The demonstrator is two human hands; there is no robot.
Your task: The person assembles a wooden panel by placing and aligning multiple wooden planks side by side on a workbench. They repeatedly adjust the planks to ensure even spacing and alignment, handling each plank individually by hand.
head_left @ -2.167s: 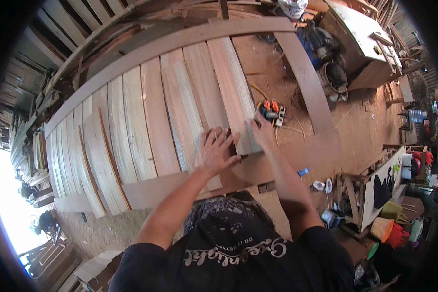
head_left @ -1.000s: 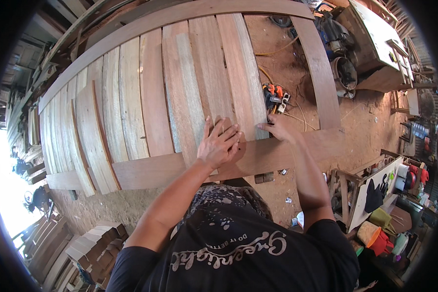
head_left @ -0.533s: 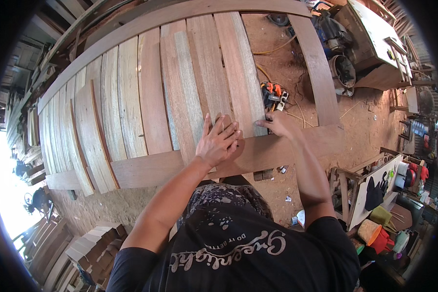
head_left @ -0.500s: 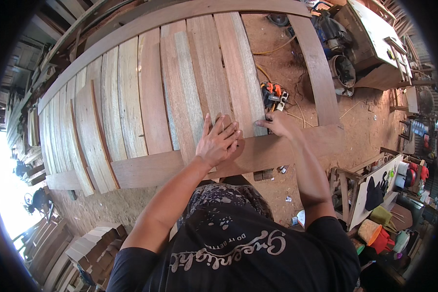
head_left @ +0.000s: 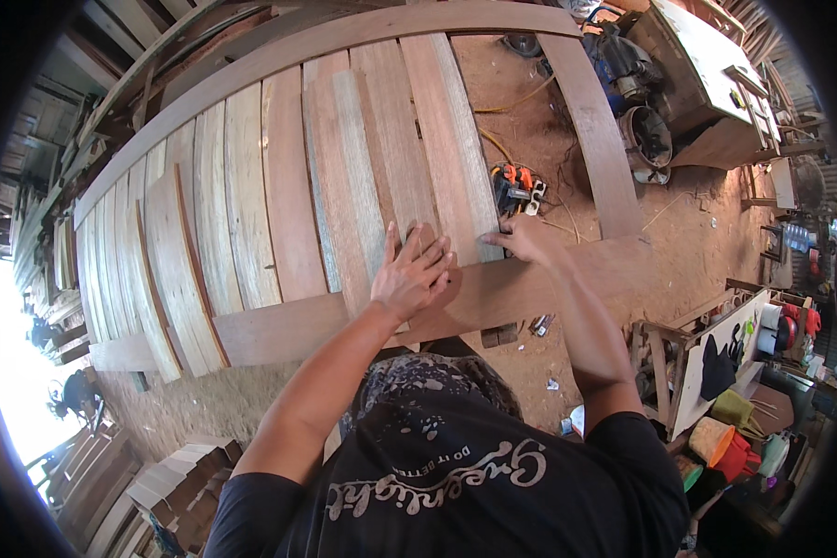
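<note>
My left hand [head_left: 413, 270] lies palm down with its fingers spread, over the near ends of the planks. Under and beside it are a pale plank [head_left: 349, 177] that overlaps the front rail and a brownish plank [head_left: 402, 139]. My right hand [head_left: 525, 240] is at the near right corner of the rightmost plank [head_left: 451, 139]. Its thumb rests on the plank's top face, and its other fingers curl at the side edge, partly hidden. The planks lie side by side across a wooden frame, whose front rail [head_left: 279, 325] runs beneath both hands.
Two loose planks [head_left: 181, 270] overhang the front rail at left. Right of the planks, the frame's end piece [head_left: 593, 130] borders an opening. An orange and black power tool [head_left: 519, 186] and yellow cords lie on the dirt floor there. A cluttered wooden stand [head_left: 707, 372] is at lower right.
The view has shifted slightly, so the frame appears a little lower. Both hands keep nearly the same places on the planks.
</note>
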